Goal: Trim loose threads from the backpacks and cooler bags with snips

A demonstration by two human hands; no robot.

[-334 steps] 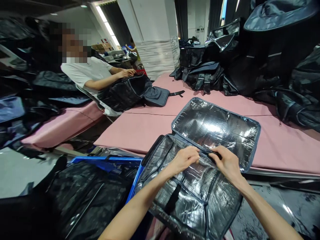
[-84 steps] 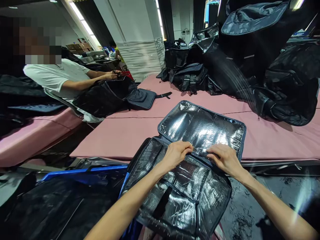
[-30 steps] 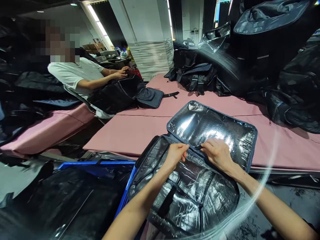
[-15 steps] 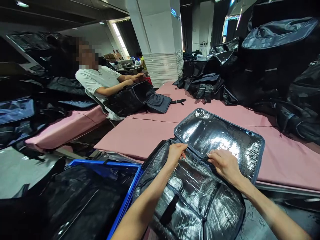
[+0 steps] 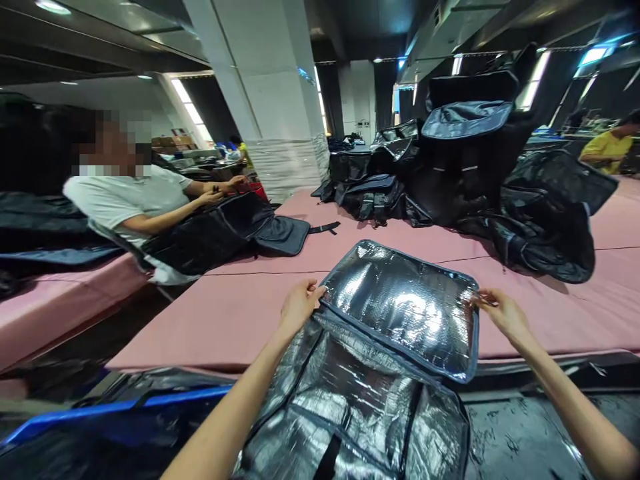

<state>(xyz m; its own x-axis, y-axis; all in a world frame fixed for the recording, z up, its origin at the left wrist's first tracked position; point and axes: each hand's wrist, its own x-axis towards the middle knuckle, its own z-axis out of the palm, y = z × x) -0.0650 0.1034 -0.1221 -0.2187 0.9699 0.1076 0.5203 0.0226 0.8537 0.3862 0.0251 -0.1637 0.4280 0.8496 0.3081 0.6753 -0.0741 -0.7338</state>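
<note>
At opposite ends of the flap [image 5: 380, 277], left hand [image 5: 300, 307] and right hand [image 5: 500, 312] each pinch it, a grip best evenly matched so the lining [image 5: 405, 310] lies smooth.

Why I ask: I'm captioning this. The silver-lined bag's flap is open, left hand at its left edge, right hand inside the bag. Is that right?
Not quite: the head view shows the right hand at the right edge of the flap, not inside the bag. The flap is indeed open, with the left hand at its left edge.
</note>
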